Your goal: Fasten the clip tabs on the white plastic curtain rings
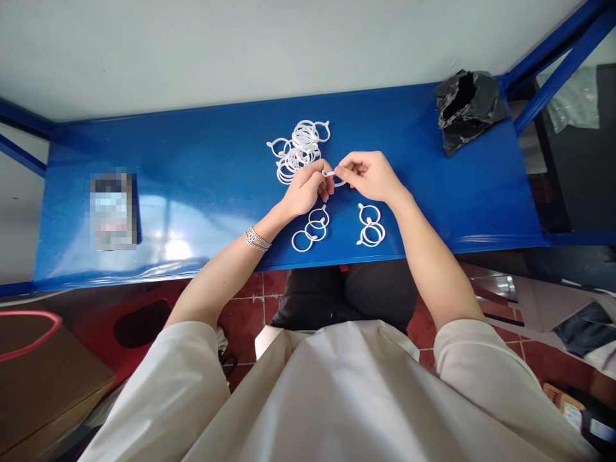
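Observation:
Between my two hands is a white plastic ring (339,184) with a small tab, like a curtain ring. My left hand (308,186) grips its left side with bent fingers. Thumb and forefinger of my right hand (368,174) pinch the same ring from the right. Just behind my left hand lies a heap of white rings (301,147), several overlapping. Closer to the front edge, a small group of rings (316,229) lies below my left hand. A second small group (370,231) rests below my right hand.
All this is on a blue table (202,154) against a pale wall. A blurred phone-like object (114,212) lies at the left. A crumpled black plastic bag (464,119) sits at the back right. Blue frame bars rise at both ends.

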`<state>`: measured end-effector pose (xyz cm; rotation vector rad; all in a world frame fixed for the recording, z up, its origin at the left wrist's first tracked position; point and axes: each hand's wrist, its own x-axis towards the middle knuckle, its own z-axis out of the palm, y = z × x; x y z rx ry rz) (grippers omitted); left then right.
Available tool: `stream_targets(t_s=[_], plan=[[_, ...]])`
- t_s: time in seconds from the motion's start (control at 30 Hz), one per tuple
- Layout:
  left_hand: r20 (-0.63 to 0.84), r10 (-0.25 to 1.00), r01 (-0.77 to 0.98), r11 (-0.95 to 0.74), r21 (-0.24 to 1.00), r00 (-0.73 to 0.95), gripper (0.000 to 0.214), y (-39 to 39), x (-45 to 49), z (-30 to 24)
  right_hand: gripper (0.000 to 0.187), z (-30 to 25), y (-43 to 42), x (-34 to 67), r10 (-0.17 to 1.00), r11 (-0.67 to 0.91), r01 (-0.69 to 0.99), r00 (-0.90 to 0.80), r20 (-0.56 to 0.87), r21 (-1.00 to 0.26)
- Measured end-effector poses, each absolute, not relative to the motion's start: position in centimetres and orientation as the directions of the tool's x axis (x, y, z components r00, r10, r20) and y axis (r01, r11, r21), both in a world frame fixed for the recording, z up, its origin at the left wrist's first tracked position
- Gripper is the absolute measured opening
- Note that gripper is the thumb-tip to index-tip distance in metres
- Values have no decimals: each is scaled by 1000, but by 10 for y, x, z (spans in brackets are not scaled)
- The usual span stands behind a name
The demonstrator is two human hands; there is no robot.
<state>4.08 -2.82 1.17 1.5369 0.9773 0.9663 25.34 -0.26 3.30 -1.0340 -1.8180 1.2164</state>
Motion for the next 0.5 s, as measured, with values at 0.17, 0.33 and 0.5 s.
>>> stream_targets(t_s=[0.17,0.33,0.5], plan=[[118,939,116,-163,980,324,28,-28,42,7,55,34,-2,254,899,256,230,-413,144,-939],[161,945,140,-207,968,287,39,-29,43,6,51,30,1,254,918,187,202,-385,98,-961],[260,921,223,-330,917,291,59,-31,40,11,46,27,3,255,917,129,176,-396,50,-976]])
